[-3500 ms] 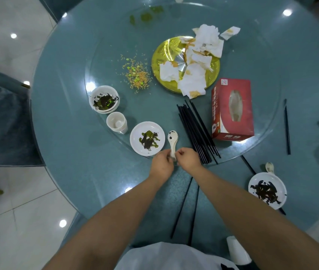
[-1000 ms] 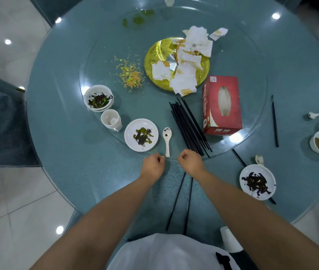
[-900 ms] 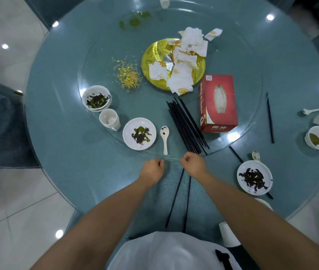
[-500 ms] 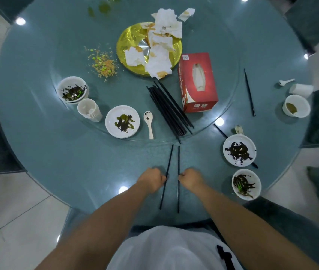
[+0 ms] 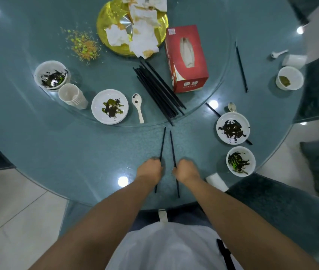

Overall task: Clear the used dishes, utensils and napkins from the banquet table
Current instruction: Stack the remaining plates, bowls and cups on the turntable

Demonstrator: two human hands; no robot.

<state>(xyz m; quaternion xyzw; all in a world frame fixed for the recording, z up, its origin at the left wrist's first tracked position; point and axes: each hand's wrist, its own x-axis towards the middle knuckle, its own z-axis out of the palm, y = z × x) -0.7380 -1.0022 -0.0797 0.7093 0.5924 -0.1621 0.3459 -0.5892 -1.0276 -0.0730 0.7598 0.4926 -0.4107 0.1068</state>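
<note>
Two black chopsticks lie side by side on the teal glass table [image 5: 76, 156] near its front edge. My left hand [image 5: 150, 170] curls over the left chopstick [image 5: 162, 145] and my right hand [image 5: 186, 170] curls over the right chopstick [image 5: 172, 147]; each stick's middle is hidden under the fingers. On the glass turntable [image 5: 221, 78] beyond lie a bundle of black chopsticks [image 5: 158, 90], a white spoon [image 5: 138, 106], a soiled white plate [image 5: 110, 107], stacked cups [image 5: 72, 96], a dirty bowl [image 5: 51, 76] and a gold plate [image 5: 106, 26] heaped with used napkins [image 5: 143, 36].
A red tissue box [image 5: 186, 57] stands on the turntable beside food crumbs [image 5: 82, 45]. To the right sit a soiled plate [image 5: 232, 128], a bowl [image 5: 240, 161], a lone chopstick [image 5: 241, 67], another bowl [image 5: 289, 77] and a tipped cup [image 5: 216, 181]. A chair [image 5: 281, 211] stands at the right.
Both hands drew back from the spoon at the turntable's rim to the near table edge. They now lie over the two loose chopsticks, which earlier lay free between the fists.
</note>
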